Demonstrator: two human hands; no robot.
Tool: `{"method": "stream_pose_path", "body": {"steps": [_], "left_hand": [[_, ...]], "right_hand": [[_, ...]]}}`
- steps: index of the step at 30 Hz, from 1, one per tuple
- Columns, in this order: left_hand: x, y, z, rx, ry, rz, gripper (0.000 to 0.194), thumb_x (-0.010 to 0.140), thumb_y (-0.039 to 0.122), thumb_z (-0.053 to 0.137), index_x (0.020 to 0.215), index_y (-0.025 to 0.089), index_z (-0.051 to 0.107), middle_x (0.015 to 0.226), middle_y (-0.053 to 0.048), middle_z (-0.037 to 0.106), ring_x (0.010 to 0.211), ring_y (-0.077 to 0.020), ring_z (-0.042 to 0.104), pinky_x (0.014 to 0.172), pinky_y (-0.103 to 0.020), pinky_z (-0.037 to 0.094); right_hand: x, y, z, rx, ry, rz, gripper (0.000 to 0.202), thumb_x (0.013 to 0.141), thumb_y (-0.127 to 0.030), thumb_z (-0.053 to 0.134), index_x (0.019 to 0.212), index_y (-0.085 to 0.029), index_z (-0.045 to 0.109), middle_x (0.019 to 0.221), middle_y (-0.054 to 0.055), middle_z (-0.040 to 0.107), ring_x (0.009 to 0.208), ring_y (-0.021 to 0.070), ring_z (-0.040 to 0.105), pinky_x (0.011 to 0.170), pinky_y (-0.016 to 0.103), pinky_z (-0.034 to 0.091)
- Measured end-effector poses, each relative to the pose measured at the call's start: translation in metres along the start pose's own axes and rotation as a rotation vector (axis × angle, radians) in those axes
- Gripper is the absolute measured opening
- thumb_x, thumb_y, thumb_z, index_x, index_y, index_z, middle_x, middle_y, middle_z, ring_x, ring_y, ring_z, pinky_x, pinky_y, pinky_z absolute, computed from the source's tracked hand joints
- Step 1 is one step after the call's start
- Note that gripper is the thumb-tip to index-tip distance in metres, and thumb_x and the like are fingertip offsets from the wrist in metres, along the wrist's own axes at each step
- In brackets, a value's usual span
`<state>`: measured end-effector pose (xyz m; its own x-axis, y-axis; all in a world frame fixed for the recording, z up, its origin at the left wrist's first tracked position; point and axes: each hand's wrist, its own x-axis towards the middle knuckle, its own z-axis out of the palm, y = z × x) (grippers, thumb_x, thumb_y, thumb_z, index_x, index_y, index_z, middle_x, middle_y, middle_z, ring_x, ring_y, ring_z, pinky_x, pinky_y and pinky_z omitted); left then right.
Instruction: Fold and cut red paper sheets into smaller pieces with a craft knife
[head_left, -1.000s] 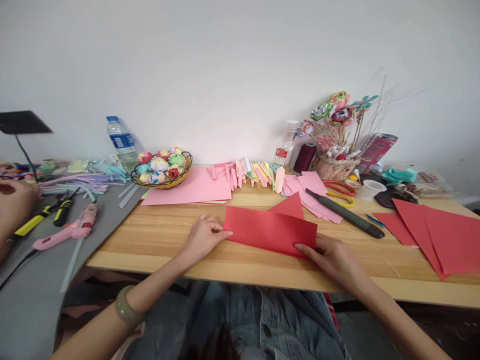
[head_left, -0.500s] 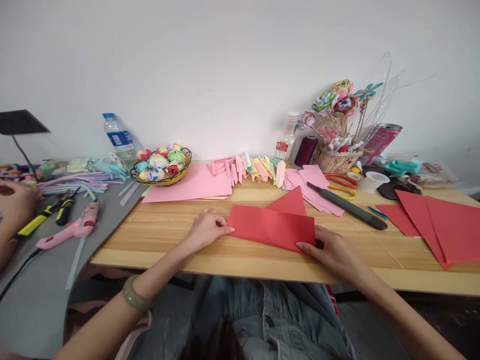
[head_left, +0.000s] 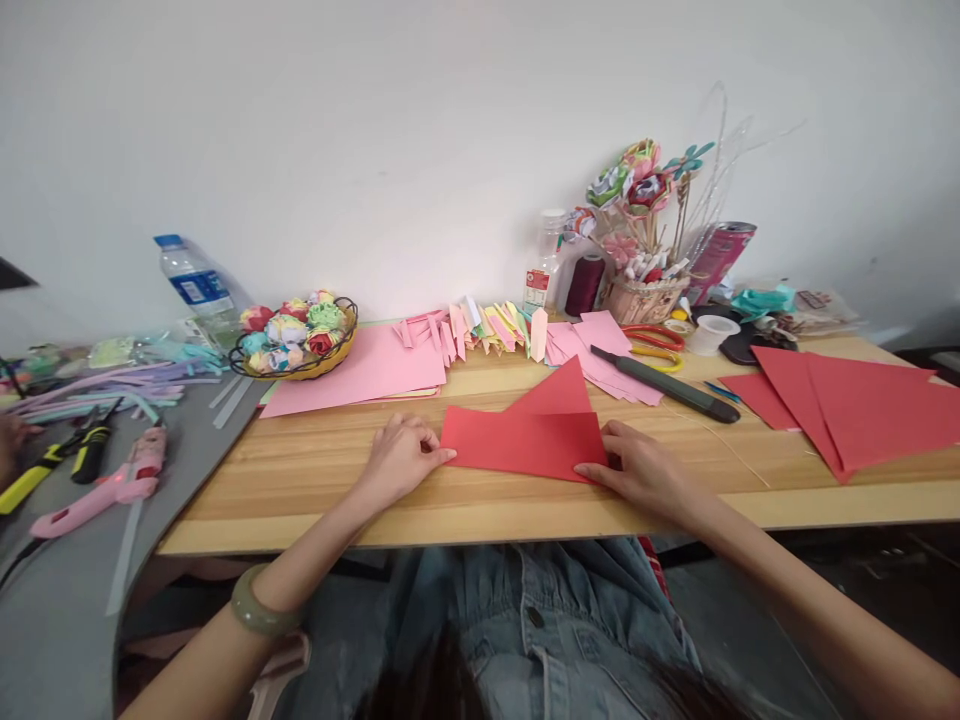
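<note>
A folded sheet of red paper (head_left: 517,443) lies across the table in front of me, its long edge toward my body. My left hand (head_left: 405,458) pinches its left end between thumb and fingers. At the lower right corner, my right hand (head_left: 637,468) grips it, thumb on top and fingers behind. Another red paper piece (head_left: 555,390) shows as a triangle behind the folded sheet; whether it is separate I cannot tell. Just beyond my right hand rest a dark green utility knife (head_left: 667,385) and pink paper pieces (head_left: 600,350).
Red sheets (head_left: 885,410) lie at the right. Along the wall stand a basket of paper flowers (head_left: 300,365), a thread spool (head_left: 585,285), a bottle (head_left: 193,285) and a flower pot (head_left: 646,300). A pink glue gun (head_left: 105,492) and pliers (head_left: 56,462) lie on the grey left table.
My view has shifted, so most things sit further left in it. Both hands keep hold of the red paper. The co-worker's hand at the left edge has mostly left view.
</note>
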<state>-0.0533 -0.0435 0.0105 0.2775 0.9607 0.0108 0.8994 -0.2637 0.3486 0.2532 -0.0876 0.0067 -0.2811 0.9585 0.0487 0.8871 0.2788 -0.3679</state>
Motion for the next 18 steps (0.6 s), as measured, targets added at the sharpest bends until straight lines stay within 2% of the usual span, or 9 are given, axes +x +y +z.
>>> {"method": "stream_pose_path", "body": {"steps": [7,13,18], "left_hand": [[-0.0026,0.0022,-0.0014,0.051,-0.007,0.021,0.028,0.082,0.039,0.056,0.063,0.019,0.059,0.081,-0.002,0.059,0.087,-0.0225,0.046,0.072,-0.032,0.033],[-0.0059,-0.0014,0.0022,0.073,0.018,0.074,0.029,0.085,0.041,0.052,0.067,0.019,0.058,0.082,-0.002,0.057,0.089,-0.0230,0.045,0.072,-0.033,0.033],[-0.0085,-0.0039,0.0053,0.112,0.039,0.119,0.030,0.087,0.043,0.048,0.070,0.019,0.055,0.084,-0.002,0.056,0.089,-0.0226,0.045,0.070,-0.033,0.032]], "right_hand": [[0.0012,0.0057,0.0026,-0.027,-0.027,-0.002,0.040,0.087,-0.049,0.039,0.059,-0.021,0.044,0.080,0.005,0.051,0.069,0.0164,0.052,0.064,0.029,0.038],[-0.0013,0.0030,0.0047,-0.104,0.042,0.002,0.039,0.090,-0.045,0.036,0.063,-0.020,0.048,0.078,0.005,0.053,0.069,0.0163,0.053,0.065,0.029,0.039],[-0.0034,0.0012,0.0099,-0.272,0.127,-0.050,0.038,0.091,-0.041,0.035,0.065,-0.019,0.051,0.076,0.006,0.054,0.070,0.0186,0.053,0.067,0.031,0.039]]}}
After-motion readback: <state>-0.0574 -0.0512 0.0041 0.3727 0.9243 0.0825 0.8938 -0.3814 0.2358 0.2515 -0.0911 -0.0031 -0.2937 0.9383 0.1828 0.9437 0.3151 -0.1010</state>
